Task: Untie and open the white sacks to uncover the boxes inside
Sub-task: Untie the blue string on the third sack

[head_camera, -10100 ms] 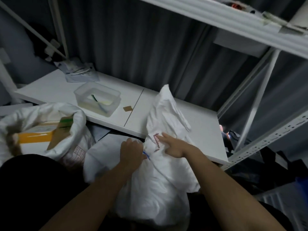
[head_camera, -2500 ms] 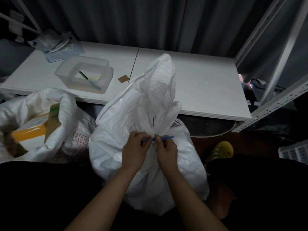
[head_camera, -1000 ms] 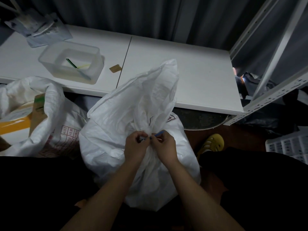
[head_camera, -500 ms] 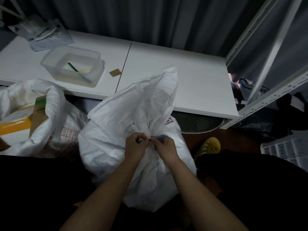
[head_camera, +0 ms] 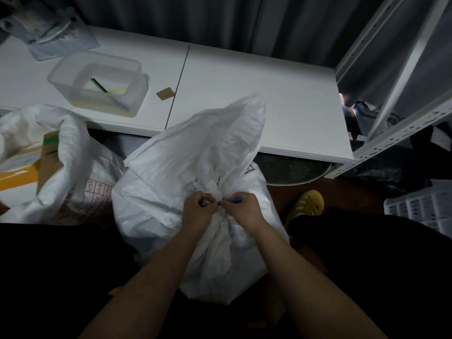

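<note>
- Dark pleated curtains [head_camera: 195, 18] hung behind a white desk [head_camera: 256, 99], with a pale metal rack upright [head_camera: 401, 69] off beyond the right hand.
- Both forearms reached forward and met at the gathered neck of a tied white sack [head_camera: 171, 187] standing between the knees.
- Left hand [head_camera: 198, 211] was curled tight, pinching the bunched neck of the sack.
- Right hand [head_camera: 244, 209], touching the left, pinched a thin blue tie [head_camera: 233, 199] whose end poked out past its fingers.
- Out past the left hand, an opened white sack [head_camera: 71, 152] showed a cardboard box [head_camera: 49, 157] inside.
- Farther ahead of the left hand, a clear plastic tub [head_camera: 97, 84] sat on the desk, a scrap of brown tape [head_camera: 166, 93] beside it.
- Near the right hand, a yellow shoe [head_camera: 308, 204] rested on the floor.
</note>
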`<state>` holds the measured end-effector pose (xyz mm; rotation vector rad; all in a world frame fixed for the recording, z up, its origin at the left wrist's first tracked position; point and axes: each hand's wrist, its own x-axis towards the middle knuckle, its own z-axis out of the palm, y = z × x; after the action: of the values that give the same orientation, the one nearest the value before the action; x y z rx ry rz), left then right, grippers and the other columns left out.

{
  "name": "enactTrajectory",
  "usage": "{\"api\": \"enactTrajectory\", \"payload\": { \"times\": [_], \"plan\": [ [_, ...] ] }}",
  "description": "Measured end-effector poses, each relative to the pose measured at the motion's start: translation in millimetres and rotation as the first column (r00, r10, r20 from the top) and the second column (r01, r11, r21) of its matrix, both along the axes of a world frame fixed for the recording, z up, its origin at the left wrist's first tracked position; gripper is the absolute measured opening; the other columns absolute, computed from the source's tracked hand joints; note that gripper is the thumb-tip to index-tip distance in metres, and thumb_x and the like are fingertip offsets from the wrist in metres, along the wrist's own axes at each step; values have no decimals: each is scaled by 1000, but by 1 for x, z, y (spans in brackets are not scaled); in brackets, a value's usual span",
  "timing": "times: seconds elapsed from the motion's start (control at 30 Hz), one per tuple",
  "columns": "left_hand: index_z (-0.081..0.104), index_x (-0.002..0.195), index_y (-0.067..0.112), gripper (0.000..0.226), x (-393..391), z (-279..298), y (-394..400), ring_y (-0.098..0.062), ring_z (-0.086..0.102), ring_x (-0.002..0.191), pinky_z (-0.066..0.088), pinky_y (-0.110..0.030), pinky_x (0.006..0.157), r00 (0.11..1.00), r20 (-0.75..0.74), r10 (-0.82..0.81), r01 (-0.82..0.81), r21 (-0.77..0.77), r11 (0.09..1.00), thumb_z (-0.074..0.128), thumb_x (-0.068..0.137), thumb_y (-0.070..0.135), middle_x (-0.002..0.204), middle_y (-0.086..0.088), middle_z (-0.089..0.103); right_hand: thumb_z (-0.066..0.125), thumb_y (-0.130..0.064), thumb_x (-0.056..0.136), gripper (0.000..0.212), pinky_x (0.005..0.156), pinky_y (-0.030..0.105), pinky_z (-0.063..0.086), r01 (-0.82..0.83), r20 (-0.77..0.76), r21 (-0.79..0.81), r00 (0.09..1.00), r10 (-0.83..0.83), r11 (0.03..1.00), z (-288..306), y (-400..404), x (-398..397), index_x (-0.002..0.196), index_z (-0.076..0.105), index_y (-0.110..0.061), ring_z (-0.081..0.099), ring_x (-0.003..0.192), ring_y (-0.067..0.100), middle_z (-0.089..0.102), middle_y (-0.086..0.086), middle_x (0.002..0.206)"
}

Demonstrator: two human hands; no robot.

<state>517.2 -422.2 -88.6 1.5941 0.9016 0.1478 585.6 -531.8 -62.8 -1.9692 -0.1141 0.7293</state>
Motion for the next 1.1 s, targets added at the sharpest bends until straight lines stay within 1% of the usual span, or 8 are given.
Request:
{"api": "enactTrajectory", "payload": {
  "times": [0.27, 0.33, 0.37, 0.43, 0.47, 0.53, 0.77, 1.1],
  "plan": [
    [63, 74, 17, 12, -1, 7, 3, -5, 59, 66, 46, -18, 61, 998, 24, -49, 49, 33, 998, 72, 79, 10, 74, 1, 62, 67, -9, 86, 15, 55, 7, 40, -16, 79, -14, 997, 18, 1000, 9, 2, -1, 72, 61, -10, 54, 58, 2, 59, -3, 64],
    [66, 81, 22, 6, -7, 13, 5, -14, 61, 77, 48, -28, 69, 990, -32, -140, 143, 240, 960, 70, 81, 27, 89, 0, 60, 64, -12, 89, 22, 59, 6, 41, 5, 92, 60, 996, -10, 998, 18, -2, -6, 69, 59, -17, 56, 58, -2, 59, -7, 64],
    [67, 85, 24, 7, -11, 17, 6, -18, 57, 81, 47, -30, 72, 979, -115, -168, 202, 437, 877, 68, 82, 30, 95, 0, 56, 63, -13, 91, 22, 61, 6, 41, 15, 115, 73, 993, -23, 997, 22, -2, -10, 70, 58, -21, 57, 61, -6, 60, -9, 67],
    [69, 84, 22, 5, -17, 27, 8, -23, 50, 80, 42, -31, 70, 974, -113, -197, 207, 798, 566, 66, 83, 25, 92, -5, 55, 61, -16, 92, 18, 66, 3, 41, 60, 166, 81, 983, -73, 995, 27, 1, -19, 76, 61, -24, 58, 69, -10, 63, -13, 75],
    [69, 82, 18, 9, -18, 33, 9, -22, 48, 79, 40, -30, 69, 960, -50, -275, 176, 872, 457, 62, 82, 24, 88, -7, 57, 61, -15, 92, 16, 66, 2, 40, 88, 190, 97, 976, -105, 991, 30, 3, -23, 78, 62, -23, 58, 71, -10, 63, -14, 76],
    [67, 84, 11, 21, -14, 43, 14, -19, 46, 81, 40, -29, 69, 900, 19, -436, 171, 905, 391, 51, 83, 24, 85, -8, 62, 60, -12, 92, 14, 67, 3, 40, 130, 233, 140, 959, -160, 982, 33, 7, -30, 80, 63, -18, 57, 72, -9, 62, -14, 75],
    [48, 129, 14, 34, -15, 54, 17, -19, 55, 107, 45, -30, 84, 890, -94, -446, 398, 636, 661, 50, 96, 23, 119, -3, 60, 59, -7, 92, 14, 69, 5, 41, 207, 315, 207, 911, -266, 956, 39, 13, -38, 80, 63, -14, 59, 73, -7, 61, -14, 72],
    [49, 90, 16, 15, -16, 54, 11, -16, 57, 75, 44, -31, 61, 904, -59, -423, 350, 670, 655, 62, 85, 17, 81, 1, 60, 59, -8, 92, 13, 66, 6, 43, 249, 250, 181, 924, -290, 951, 31, 10, -41, 82, 64, -11, 60, 72, -5, 63, -8, 73]
  ]
}}
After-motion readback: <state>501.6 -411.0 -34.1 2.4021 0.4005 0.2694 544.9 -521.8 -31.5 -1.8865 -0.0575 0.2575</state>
